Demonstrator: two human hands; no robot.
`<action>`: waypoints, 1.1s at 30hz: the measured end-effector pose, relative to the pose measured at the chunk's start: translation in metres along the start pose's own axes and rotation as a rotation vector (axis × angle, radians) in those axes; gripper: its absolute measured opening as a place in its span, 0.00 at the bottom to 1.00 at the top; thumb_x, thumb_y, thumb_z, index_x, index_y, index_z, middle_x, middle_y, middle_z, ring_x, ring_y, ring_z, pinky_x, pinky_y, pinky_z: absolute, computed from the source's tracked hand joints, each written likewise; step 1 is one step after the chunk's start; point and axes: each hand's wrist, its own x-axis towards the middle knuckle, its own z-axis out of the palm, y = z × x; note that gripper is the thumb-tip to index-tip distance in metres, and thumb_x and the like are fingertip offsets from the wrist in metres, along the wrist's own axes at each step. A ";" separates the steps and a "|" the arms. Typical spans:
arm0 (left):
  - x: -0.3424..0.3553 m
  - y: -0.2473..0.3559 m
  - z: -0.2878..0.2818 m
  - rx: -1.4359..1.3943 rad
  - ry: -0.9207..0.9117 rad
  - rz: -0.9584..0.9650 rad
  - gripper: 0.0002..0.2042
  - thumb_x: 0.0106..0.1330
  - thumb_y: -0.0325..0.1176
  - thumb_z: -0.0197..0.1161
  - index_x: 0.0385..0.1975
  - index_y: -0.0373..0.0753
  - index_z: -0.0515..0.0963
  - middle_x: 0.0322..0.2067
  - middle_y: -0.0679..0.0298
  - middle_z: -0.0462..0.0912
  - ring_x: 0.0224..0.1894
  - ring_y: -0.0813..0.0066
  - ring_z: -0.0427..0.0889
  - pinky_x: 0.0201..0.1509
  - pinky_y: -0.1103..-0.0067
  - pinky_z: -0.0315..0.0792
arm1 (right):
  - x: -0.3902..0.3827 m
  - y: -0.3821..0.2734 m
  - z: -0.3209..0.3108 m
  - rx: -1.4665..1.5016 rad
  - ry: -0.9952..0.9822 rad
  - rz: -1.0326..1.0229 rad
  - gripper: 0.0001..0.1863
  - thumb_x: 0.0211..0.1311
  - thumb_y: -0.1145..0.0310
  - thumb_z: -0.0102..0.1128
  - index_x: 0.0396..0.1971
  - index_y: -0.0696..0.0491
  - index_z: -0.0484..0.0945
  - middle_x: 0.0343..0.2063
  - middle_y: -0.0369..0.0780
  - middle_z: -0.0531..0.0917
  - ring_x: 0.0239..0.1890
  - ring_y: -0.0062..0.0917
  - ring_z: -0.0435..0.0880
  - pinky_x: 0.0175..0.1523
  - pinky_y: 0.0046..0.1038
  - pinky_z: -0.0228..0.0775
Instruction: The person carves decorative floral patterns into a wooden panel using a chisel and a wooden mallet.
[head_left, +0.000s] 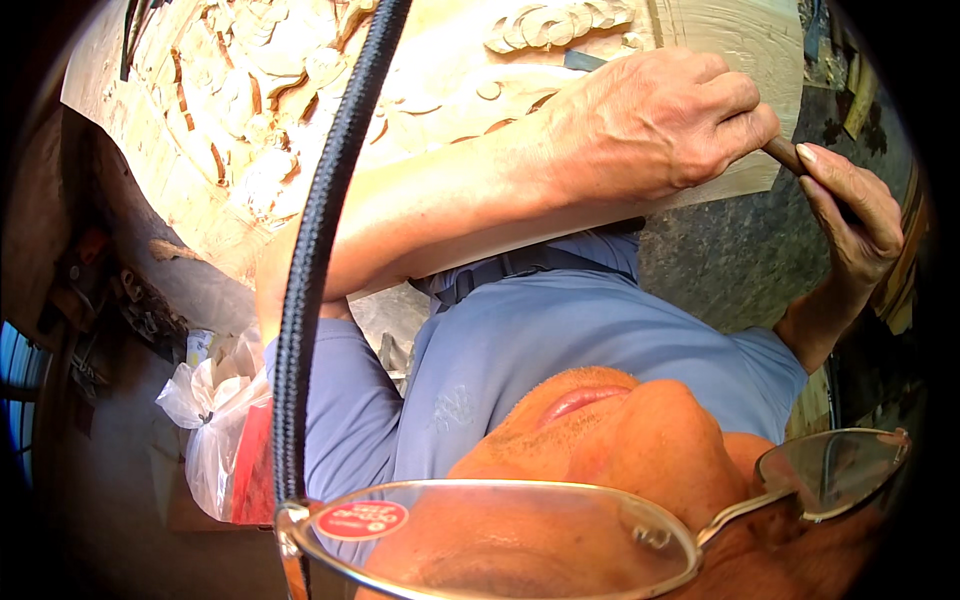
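Note:
My left hand (670,120) is closed around the middle of a carving chisel and rests low over a pale carved wooden panel (735,40). The chisel's flat grey blade (583,61) sticks out past the far side of that hand, close to the carved relief. On the other side its brown wooden handle (786,155) shows between my two hands. Thumb and fingers of my right hand (858,205) grip the handle's end, beyond the panel's right edge. The left forearm lies across the panel, hiding part of the carving. Whether the blade touches the wood, I cannot tell.
Curling carved shapes (555,25) stand raised on the panel. A black braided cord (335,200) crosses the view. At lower left are a clear plastic bag (210,440) and a red object (252,470). Wooden pieces (862,95) lie at the far right.

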 end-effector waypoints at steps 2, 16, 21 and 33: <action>0.000 0.003 -0.003 0.006 -0.017 -0.008 0.14 0.58 0.30 0.63 0.44 0.37 0.79 0.32 0.63 0.76 0.38 0.67 0.81 0.41 0.73 0.78 | -0.002 -0.003 0.000 0.002 0.010 0.006 0.16 0.55 0.87 0.71 0.45 0.67 0.85 0.41 0.51 0.90 0.46 0.37 0.91 0.51 0.30 0.84; -0.002 -0.006 -0.009 -0.002 -0.065 -0.017 0.13 0.60 0.30 0.61 0.45 0.38 0.79 0.33 0.61 0.76 0.37 0.63 0.81 0.42 0.71 0.77 | 0.007 -0.006 0.013 0.013 0.089 0.047 0.15 0.52 0.89 0.72 0.43 0.67 0.86 0.39 0.52 0.90 0.41 0.34 0.92 0.45 0.27 0.84; -0.002 -0.007 -0.012 -0.067 -0.083 -0.042 0.14 0.61 0.29 0.60 0.47 0.40 0.78 0.34 0.61 0.76 0.38 0.62 0.81 0.42 0.70 0.77 | 0.007 -0.008 0.016 0.031 0.128 0.056 0.16 0.50 0.89 0.73 0.42 0.67 0.86 0.37 0.52 0.90 0.40 0.35 0.92 0.43 0.27 0.83; -0.001 -0.005 -0.020 -0.113 -0.109 -0.119 0.12 0.59 0.29 0.63 0.44 0.42 0.79 0.34 0.62 0.78 0.39 0.63 0.83 0.38 0.70 0.79 | 0.009 -0.009 0.024 0.027 0.150 0.058 0.16 0.49 0.89 0.73 0.41 0.66 0.87 0.37 0.51 0.90 0.38 0.33 0.92 0.42 0.25 0.82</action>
